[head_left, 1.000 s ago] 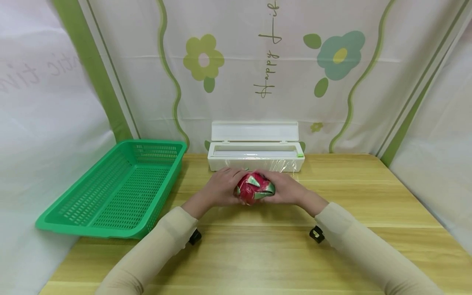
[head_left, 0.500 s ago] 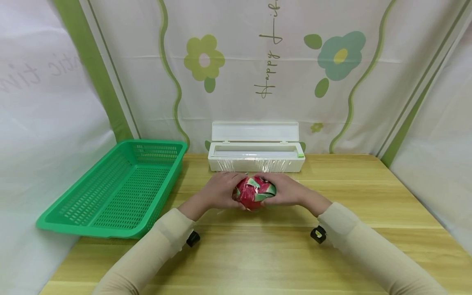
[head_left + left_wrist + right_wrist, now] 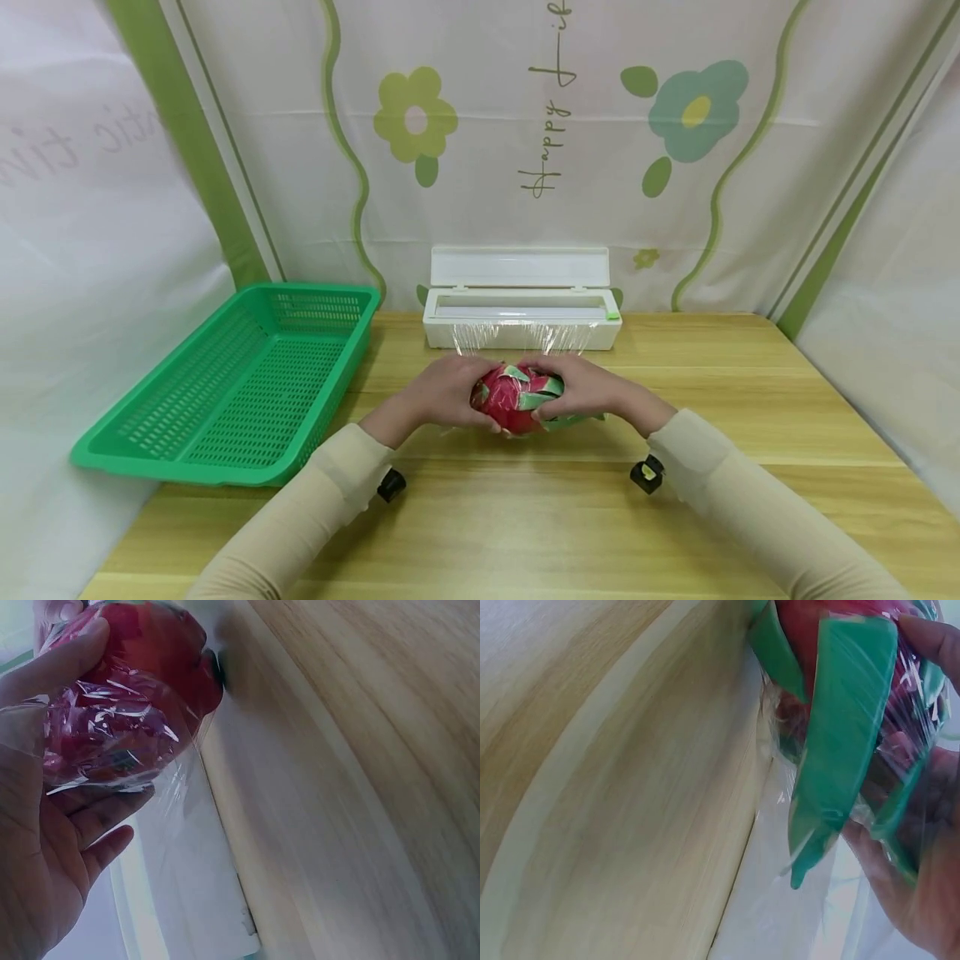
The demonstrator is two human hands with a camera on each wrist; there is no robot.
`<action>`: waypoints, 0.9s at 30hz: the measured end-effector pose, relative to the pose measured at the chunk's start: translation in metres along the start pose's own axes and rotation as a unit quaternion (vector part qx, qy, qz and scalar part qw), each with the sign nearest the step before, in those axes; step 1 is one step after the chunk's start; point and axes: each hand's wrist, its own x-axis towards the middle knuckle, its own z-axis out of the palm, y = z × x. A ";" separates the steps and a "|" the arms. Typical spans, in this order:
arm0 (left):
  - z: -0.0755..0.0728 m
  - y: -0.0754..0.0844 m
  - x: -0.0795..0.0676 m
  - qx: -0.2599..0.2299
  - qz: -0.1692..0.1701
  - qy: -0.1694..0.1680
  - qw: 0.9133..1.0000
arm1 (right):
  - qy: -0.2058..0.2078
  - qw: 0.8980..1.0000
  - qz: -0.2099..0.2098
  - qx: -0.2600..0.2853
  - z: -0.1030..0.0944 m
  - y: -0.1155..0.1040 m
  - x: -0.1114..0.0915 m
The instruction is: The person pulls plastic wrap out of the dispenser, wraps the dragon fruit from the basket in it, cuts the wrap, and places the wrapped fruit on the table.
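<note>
Between my two hands is a red dragon fruit (image 3: 504, 398) with green scales, partly covered in clear plastic wrap (image 3: 124, 727). My left hand (image 3: 448, 392) grips its left side, thumb toward me and fingers beyond it. On the other side my right hand (image 3: 588, 387) holds the fruit the same way, beside the long green scales (image 3: 847, 720). A stretched sheet of the wrap runs from the fruit back to a white wrap dispenser (image 3: 521, 335), whose lid stands raised with a roll inside. The fruit's far side is hidden.
At the left of the wooden table (image 3: 525, 517) stands a green perforated basket (image 3: 300, 471). A printed cloth (image 3: 495, 125) hangs behind the dispenser, and white cloth flanks both sides. A small green slider (image 3: 612, 316) sits at the dispenser's right end.
Both hands have drawn the dragon fruit slightly toward me and turned it, so more green scales show on the right. The wrap between fruit and dispenser is pulled longer.
</note>
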 end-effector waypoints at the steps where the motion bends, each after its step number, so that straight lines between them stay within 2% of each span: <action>1: 0.000 0.000 0.000 -0.011 0.001 -0.002 1.000 | -0.003 1.000 0.001 0.004 0.000 0.000 0.000; 8: 0.002 -0.003 0.001 -0.071 -0.006 -0.021 0.997 | -0.018 0.999 0.025 0.043 0.000 0.005 -0.002; 19: 0.001 -0.011 0.013 -0.112 -0.041 -0.056 0.991 | -0.023 0.996 0.054 0.068 0.000 0.013 -0.003; 22: -0.001 -0.011 0.016 -0.129 -0.055 -0.070 0.988 | -0.013 0.998 0.044 0.050 0.000 0.016 -0.004; 27: 0.000 -0.015 0.017 -0.140 -0.089 -0.084 0.983 | 0.023 1.000 0.020 -0.008 -0.002 0.018 -0.007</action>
